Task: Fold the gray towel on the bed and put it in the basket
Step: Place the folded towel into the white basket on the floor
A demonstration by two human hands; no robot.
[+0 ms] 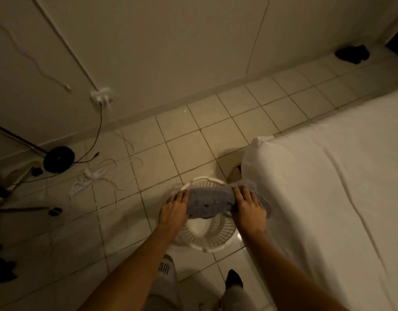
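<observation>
A folded gray towel (210, 202) hangs over the open top of a round white plastic basket (207, 240) that stands on the tiled floor beside the bed. My left hand (174, 208) grips the towel's left end. My right hand (249, 207) grips its right end. The towel covers the far half of the basket's opening; the near half shows the white bottom. The bed (332, 180) with its white sheet lies to the right, its corner just behind the towel.
White cables and a power strip (92, 176) lie on the floor to the left, with a black round stand base (59, 158) and tripod legs. A dark cloth (352, 53) lies near the far wall. My feet (234, 278) stand just before the basket.
</observation>
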